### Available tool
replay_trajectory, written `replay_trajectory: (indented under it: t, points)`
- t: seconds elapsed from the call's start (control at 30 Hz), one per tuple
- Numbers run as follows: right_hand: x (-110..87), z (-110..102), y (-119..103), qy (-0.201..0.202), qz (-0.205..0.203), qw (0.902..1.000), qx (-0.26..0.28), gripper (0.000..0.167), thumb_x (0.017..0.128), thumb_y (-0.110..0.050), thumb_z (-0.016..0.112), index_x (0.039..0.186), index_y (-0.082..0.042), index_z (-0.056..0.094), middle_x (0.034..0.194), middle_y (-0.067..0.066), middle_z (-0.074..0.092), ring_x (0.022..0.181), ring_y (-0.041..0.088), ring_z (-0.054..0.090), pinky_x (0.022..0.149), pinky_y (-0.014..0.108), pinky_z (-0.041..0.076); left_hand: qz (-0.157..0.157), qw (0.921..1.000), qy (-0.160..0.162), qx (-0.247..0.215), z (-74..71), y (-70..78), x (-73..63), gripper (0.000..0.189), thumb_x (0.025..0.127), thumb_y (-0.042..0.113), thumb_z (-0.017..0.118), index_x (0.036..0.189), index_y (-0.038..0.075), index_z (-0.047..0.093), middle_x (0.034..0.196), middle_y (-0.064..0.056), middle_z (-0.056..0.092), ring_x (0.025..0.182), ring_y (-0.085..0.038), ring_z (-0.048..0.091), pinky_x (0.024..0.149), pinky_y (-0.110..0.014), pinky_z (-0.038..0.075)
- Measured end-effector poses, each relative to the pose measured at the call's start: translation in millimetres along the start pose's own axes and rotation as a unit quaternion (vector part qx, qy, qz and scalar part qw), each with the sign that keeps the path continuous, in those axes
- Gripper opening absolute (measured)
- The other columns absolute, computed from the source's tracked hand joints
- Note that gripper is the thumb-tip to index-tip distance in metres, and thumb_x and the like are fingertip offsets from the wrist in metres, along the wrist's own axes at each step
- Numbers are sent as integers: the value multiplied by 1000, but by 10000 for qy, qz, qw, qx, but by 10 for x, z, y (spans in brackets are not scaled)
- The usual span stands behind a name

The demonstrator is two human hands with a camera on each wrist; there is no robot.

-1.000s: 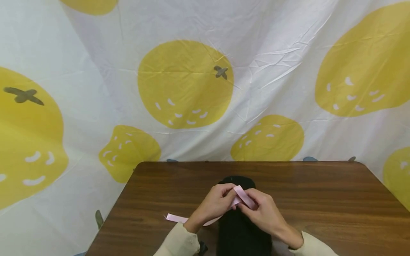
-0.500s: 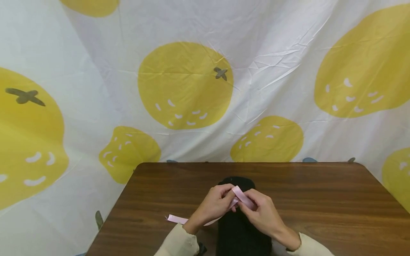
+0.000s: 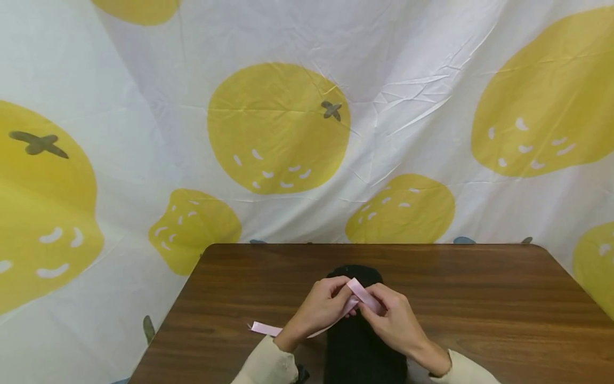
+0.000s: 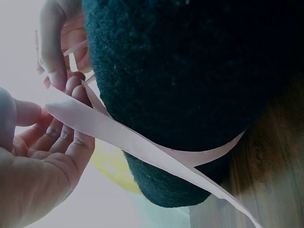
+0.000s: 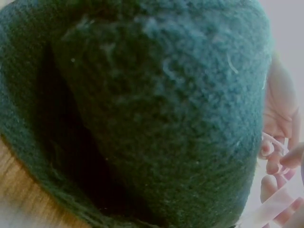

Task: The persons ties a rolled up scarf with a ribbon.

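Above a dark green, fuzzy rolled cloth (image 3: 364,352), my two hands meet at a pink satin ribbon (image 3: 365,296). My left hand (image 3: 322,306) pinches the ribbon between thumb and fingers. Close on its right, my right hand (image 3: 396,320) pinches a folded loop of it. In the left wrist view the ribbon (image 4: 118,132) wraps round the roll and crosses over itself, with a long tail hanging down. The roll (image 5: 180,114) fills most of the right wrist view, and its layered edge shows. Fingers partly hide where the ribbon strands meet.
The roll lies on a brown wood-grain table (image 3: 479,298). A loose ribbon end (image 3: 265,328) lies to the left, past my left wrist. Behind the table's far edge hangs a white cloth backdrop (image 3: 297,224) with yellow lemon prints.
Almost nothing moves: both hands keep their place and their pinch on the ribbon. The upper ribbon fold shifts very slightly to the left.
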State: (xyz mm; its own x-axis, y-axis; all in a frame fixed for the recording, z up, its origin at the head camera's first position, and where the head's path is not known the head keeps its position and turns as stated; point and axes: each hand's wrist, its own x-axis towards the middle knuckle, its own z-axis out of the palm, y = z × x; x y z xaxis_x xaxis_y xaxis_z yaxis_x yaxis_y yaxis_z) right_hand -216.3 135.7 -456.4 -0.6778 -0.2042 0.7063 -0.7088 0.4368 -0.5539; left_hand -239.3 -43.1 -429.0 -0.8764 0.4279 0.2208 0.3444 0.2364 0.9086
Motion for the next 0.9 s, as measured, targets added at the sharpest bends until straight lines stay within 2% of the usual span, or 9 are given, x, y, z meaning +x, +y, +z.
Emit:
replay_trajectory:
  t: [0.1,0.2,0.37,0.53,0.63,0.9]
  points:
    - [1,-2,1,8,22,10000,-3,26,76,5,77,89,-15,67,76,-11,55,61,-2,45,51,16,39,60,10000,20,49,-4,-3,1,23,103,18,53,94,6,71,74,-14,68,58,-13,61,54,-20,49]
    - [2,-1,8,37,19,10000,-17,26,75,5,76,89,-15,67,74,-11,54,60,-2,44,51,15,38,183,9996,73,193,-18,-17,0,24,102,24,55,92,10,72,71,-7,66,57,-8,58,54,-20,48]
    - [0,-9,19,29,184,9998,-5,26,75,6,76,90,-14,67,67,-12,50,56,-3,42,47,15,36,286,9978,214,560,-39,-32,5,25,101,28,56,93,12,73,77,3,64,67,-4,55,61,-20,46]
    - [-1,-24,9,26,362,9993,60,27,75,7,75,89,-14,67,63,-14,46,52,-5,39,43,15,34,310,9960,359,761,-40,-42,5,25,101,27,56,94,11,74,86,1,67,74,-5,54,67,-21,45]
    - [4,-28,6,5,393,9992,96,28,75,8,74,91,-14,68,63,-14,47,51,-5,39,43,15,34,277,9966,408,654,-32,-42,4,23,101,24,56,95,11,73,89,0,68,76,-6,55,69,-22,46]
    - [19,-44,-10,-148,510,9983,241,32,79,9,71,102,-13,70,66,-11,48,52,-4,40,43,19,36,159,9988,454,-36,-3,-21,2,21,103,19,52,109,12,71,105,-3,72,84,-11,60,75,-22,48]
